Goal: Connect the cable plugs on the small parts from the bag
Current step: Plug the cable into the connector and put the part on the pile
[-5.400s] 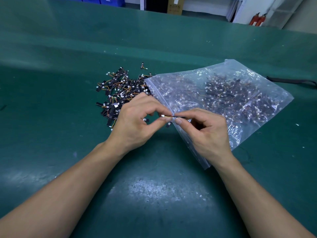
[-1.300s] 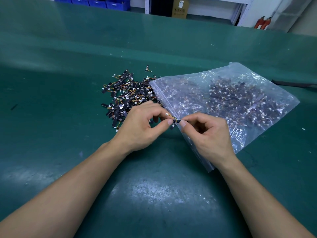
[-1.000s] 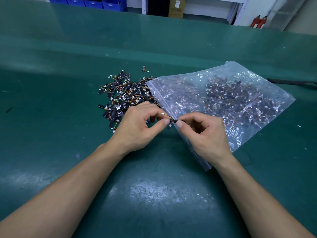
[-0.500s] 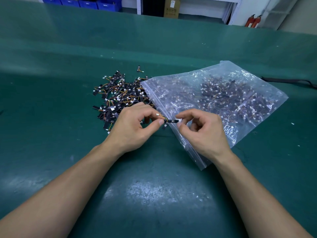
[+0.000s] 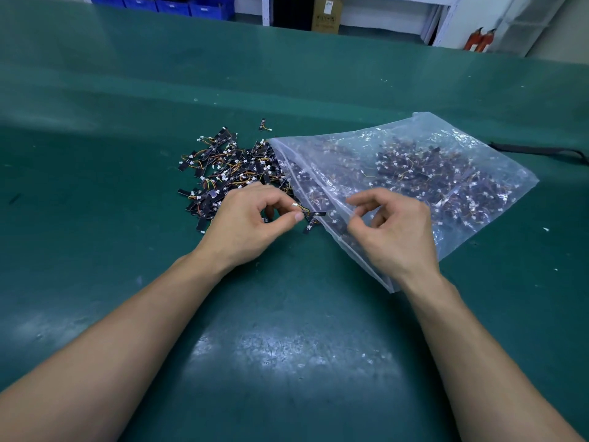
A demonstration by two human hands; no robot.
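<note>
My left hand (image 5: 251, 224) pinches one small part (image 5: 314, 214), a black strip with thin orange wires and a white plug, between thumb and forefinger. My right hand (image 5: 392, 231) hovers just right of it over the mouth of the clear plastic bag (image 5: 497, 199), fingers loosely curled and holding nothing. The bag lies on the green table and is full of the same small parts. A heap of loose parts (image 5: 226, 173) lies left of the bag's mouth, partly hidden by my left hand.
A single stray part (image 5: 263, 124) lies beyond the heap. A black cable (image 5: 541, 150) runs along the table behind the bag at the far right. Blue bins (image 5: 178, 3), a cardboard box and shelving stand beyond the table's far edge.
My right hand has let go of the small part and drawn away to the right. My left hand keeps its pinch on the part in about the same place.
</note>
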